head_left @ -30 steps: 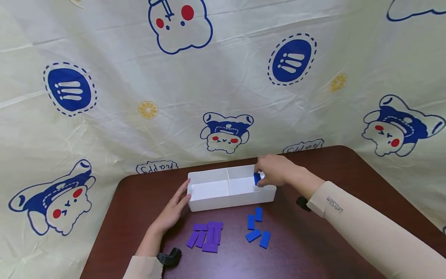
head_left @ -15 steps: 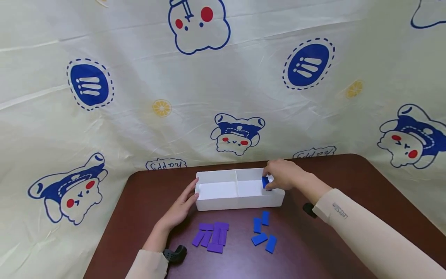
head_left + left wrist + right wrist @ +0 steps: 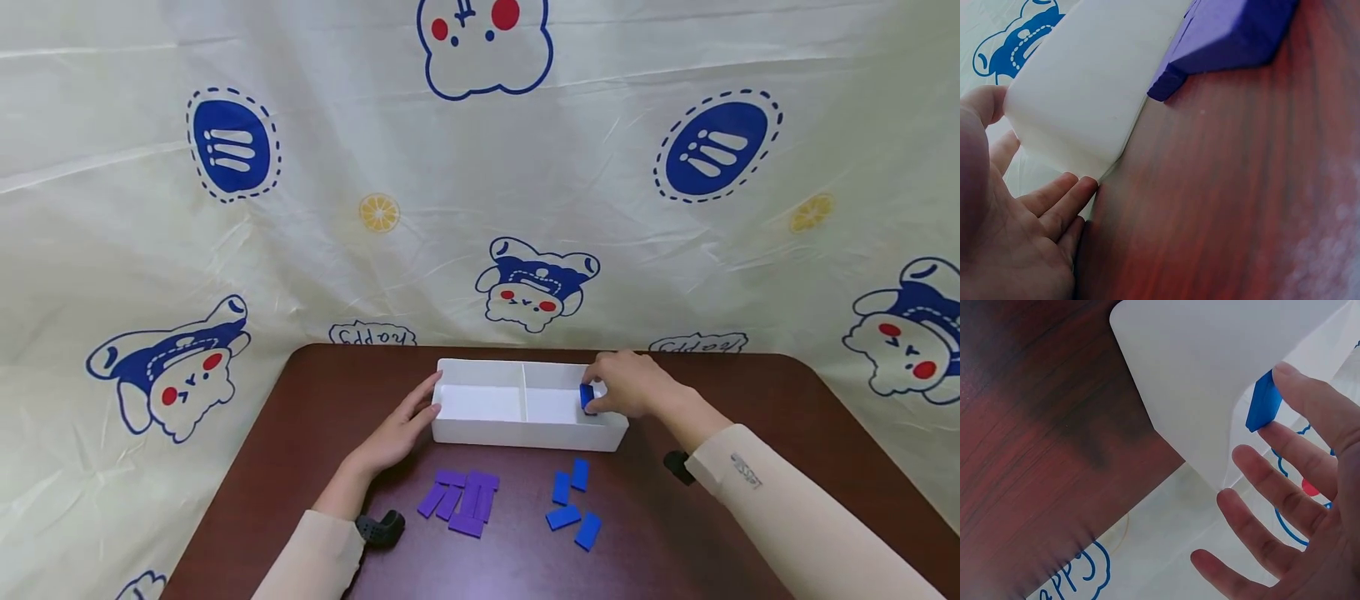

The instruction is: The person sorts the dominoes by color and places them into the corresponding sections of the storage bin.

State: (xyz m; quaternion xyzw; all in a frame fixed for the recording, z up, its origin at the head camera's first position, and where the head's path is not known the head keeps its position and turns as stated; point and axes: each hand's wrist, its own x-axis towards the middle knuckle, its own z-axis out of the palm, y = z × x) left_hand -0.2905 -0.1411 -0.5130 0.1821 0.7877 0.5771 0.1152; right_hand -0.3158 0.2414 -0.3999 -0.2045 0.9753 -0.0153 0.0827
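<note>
Here, blue block pinched between fingertips of right grip; left grip spread against white box.

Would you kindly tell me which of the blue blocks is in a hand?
The blue block pinched by the right hand, at the right end of the white box; the other four blue blocks lie on the table.

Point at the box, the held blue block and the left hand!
Box [image 3: 525,435], head view: front wall.
Held blue block [image 3: 1265,402], right wrist view: visible face.
Left hand [image 3: 395,435], head view: back of the hand.
</note>
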